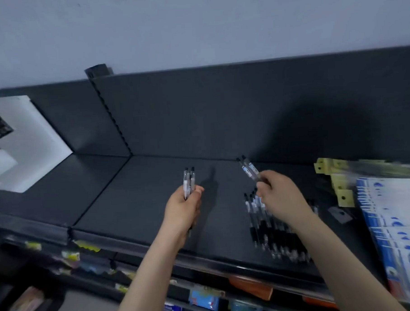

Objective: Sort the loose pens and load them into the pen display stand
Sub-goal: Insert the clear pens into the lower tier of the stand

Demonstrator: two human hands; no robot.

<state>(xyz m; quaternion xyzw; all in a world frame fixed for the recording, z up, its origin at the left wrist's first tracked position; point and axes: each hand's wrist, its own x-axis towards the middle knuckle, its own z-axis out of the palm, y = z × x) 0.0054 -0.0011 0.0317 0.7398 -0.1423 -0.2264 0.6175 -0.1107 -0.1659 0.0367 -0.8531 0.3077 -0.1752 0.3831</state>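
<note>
My left hand (184, 211) grips a small bunch of pens (189, 182) upright, their black tops rising above my fingers. My right hand (281, 196) pinches two more pens (248, 170), which tilt up and to the left out of my fingertips. Just beneath my right hand, a row of loose pens (270, 232) lies side by side on the dark shelf (135, 205). Blue-and-white packets (394, 217) are stacked at the far right.
</note>
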